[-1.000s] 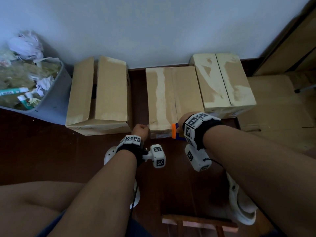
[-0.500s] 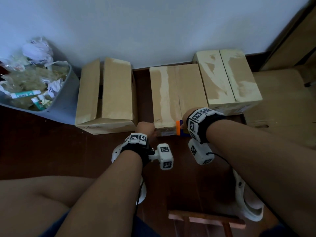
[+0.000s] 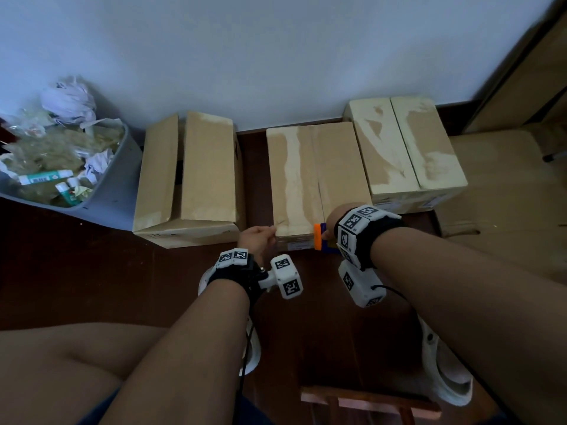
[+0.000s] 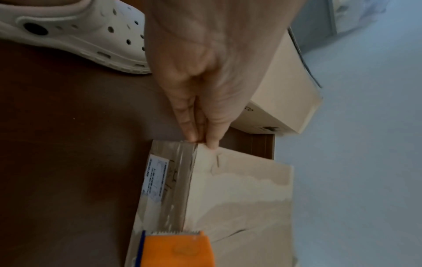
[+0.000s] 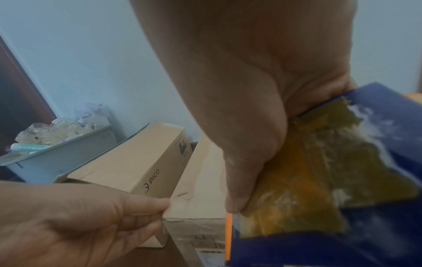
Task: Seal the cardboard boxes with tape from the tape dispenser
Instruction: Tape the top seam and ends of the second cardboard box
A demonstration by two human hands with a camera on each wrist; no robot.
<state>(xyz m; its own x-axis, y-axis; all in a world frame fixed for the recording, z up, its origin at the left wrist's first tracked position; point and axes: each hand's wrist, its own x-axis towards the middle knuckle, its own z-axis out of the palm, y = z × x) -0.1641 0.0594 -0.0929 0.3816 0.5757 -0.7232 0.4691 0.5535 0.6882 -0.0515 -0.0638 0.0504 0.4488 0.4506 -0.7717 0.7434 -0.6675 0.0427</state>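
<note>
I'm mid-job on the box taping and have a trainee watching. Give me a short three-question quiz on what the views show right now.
1. True or false: the clear strip of tape runs along the near front edge of the middle brown cardboard box.
2. Which hand grips the orange and blue tape dispenser? A) left hand B) right hand C) neither
3. Fill in: the left hand's fingertips pinch the tape's free end at the box's near-left ____.

Key: 1 true; 2 B; 3 corner.
</note>
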